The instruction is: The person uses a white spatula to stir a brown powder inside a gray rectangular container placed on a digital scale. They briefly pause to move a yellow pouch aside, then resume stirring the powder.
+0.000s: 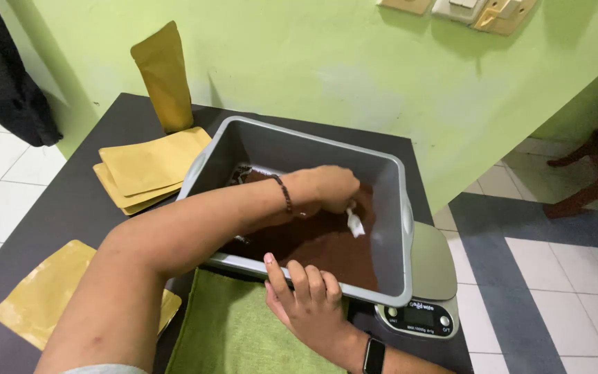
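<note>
Head view: a white scoop [355, 223] is gripped in the closed left hand [327, 187] inside the tub [299, 142]. The tub's near rim is clasped by the right hand [306, 294]. Brown powder [320, 242] lies beneath the scoop; pouches [150, 166] left of the hand appear unfilled.

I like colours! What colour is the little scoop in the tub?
White. The scoop, held in the left hand over brown powder, shows in the head view.

Both forearms bare to the frame edge. Left wrist: dark beaded bracelet [286, 194]. Right wrist: black smartwatch [374, 356] on dark strap (face partly cut off). Pale grey garment edge [102, 369] at lower left.
</note>
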